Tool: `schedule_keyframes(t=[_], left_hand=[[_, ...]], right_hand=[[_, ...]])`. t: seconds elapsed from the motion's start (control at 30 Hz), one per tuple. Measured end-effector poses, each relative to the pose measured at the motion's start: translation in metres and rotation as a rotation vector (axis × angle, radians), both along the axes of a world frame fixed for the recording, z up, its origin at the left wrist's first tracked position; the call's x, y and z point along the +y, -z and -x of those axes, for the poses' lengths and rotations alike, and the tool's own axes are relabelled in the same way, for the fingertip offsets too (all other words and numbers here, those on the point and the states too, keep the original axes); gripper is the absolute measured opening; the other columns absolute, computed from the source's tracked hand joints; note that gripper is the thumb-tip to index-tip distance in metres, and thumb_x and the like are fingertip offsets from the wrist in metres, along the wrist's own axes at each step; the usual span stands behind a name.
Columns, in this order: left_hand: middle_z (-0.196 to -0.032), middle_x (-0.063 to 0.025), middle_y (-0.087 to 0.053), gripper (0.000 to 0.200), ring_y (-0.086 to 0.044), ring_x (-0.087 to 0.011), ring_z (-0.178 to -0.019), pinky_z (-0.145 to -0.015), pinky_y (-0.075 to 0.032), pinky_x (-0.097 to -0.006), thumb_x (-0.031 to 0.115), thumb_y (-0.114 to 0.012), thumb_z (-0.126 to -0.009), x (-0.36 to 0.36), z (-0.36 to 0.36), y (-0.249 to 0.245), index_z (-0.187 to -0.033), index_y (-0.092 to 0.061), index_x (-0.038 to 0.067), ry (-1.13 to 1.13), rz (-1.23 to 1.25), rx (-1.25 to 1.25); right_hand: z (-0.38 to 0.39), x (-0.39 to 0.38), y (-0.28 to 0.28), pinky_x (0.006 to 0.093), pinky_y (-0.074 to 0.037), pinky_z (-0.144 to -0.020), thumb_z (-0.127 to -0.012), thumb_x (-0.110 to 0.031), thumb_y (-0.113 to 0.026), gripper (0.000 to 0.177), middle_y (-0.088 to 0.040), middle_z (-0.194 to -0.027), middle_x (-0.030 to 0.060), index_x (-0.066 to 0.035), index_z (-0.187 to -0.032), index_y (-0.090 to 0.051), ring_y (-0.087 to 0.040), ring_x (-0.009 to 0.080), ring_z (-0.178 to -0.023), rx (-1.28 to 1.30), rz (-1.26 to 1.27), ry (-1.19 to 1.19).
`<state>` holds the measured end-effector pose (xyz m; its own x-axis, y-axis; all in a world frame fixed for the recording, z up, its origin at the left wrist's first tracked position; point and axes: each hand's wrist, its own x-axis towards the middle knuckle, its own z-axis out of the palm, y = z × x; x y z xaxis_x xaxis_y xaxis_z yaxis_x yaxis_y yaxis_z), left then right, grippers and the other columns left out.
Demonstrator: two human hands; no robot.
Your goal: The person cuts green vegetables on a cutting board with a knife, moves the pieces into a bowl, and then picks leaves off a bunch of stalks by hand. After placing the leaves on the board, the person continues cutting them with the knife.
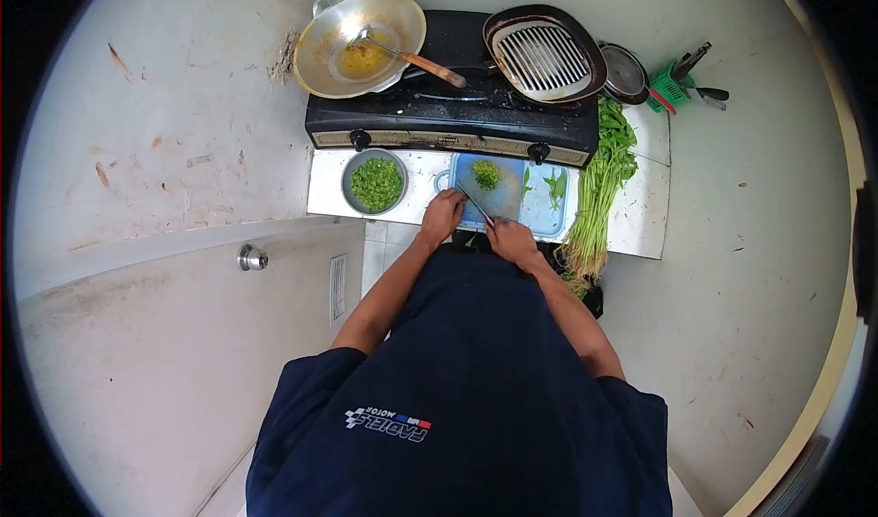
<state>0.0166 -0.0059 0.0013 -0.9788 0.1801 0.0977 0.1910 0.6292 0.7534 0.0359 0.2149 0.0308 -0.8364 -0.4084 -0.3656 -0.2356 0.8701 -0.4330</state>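
Knife (475, 204) slants over the blue cutting board (540, 213), its handle clamped in the right hand (510, 239). The left hand (443, 215) rests beside the blade, finger state unclear. 1 pile of chopped greens (486, 174) sits just beyond.

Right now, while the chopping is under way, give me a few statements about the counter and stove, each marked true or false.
1. The bowl of chopped greens sits left of the cutting board. True.
2. The wok on the stove is empty. False: it holds yellowish liquid and a spatula.
3. A bunch of long greens lies right of the cutting board. True.
4. The cutting board is red. False: it is blue.
5. The left hand holds the knife. False: the knife's near end meets the right hand, whose fingers appear closed on it.
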Motion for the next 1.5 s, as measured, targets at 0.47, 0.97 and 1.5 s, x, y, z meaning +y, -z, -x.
schedule_keyframes(t=[0.47,0.97,1.5], left_hand=[[-0.094,-0.0189,-0.064,0.008,-0.064,-0.0412,-0.093,-0.084,-0.053,-0.0483,0.003,-0.063,-0.09,0.004,-0.002,-0.004,-0.096,-0.066,0.001,-0.05,-0.01,-0.043],[-0.086,-0.0206,-0.064,0.007,-0.066,-0.0417,-0.08,-0.075,-0.054,-0.0493,0.003,-0.065,-0.086,0.01,0.003,-0.004,-0.092,-0.067,-0.001,-0.108,-0.042,-0.089],[-0.093,-0.0177,-0.062,0.01,-0.065,-0.0386,-0.085,-0.077,-0.055,-0.0465,0.002,-0.068,-0.085,0.004,-0.005,-0.004,-0.095,-0.07,0.0,-0.04,0.025,-0.023]], right_hand=[[0.001,-0.001,-0.002,0.0548,-0.058,-0.08,-0.104,-0.038,-0.049,0.044,-0.073,-0.087,0.0264,0.0,-0.105,-0.07,-0.072,0.0461,-0.083,-0.032,-0.028,0.033],[0.003,0.003,0.001,0.0549,-0.057,-0.078,-0.104,-0.039,-0.049,0.044,-0.073,-0.083,0.0247,-0.001,-0.105,-0.069,-0.072,0.0456,-0.082,0.019,-0.002,-0.004],[-0.001,0.004,0.003,0.0534,-0.058,-0.078,-0.101,-0.036,-0.053,0.039,-0.073,-0.086,0.0236,-0.001,-0.102,-0.069,-0.072,0.0437,-0.081,0.043,0.024,0.084]])
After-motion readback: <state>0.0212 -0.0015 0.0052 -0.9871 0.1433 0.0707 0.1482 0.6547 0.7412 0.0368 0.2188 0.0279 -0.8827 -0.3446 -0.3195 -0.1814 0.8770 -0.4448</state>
